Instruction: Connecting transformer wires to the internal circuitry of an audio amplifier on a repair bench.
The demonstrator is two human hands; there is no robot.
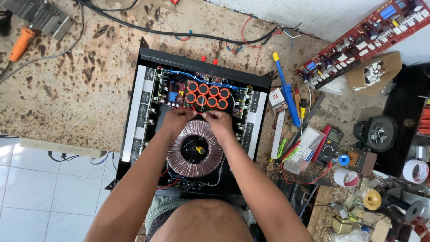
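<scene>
Head view, chassis: we lean over an open black amplifier chassis (134,112) lying on the stained floor (80,89).
Left hand: our left hand (177,120) pinches a thin red wire (187,108) just above the copper toroidal transformer (195,149).
Right hand: our right hand (219,122) has its fingers closed on a fine lead next to it; exactly what it grips we cannot tell.
Care: we judge it best to keep the leads short and steady, away from the orange capacitors (207,95).
Nearby: a blue desoldering pump (286,92) and a multimeter (330,144) lie to our right.
</scene>
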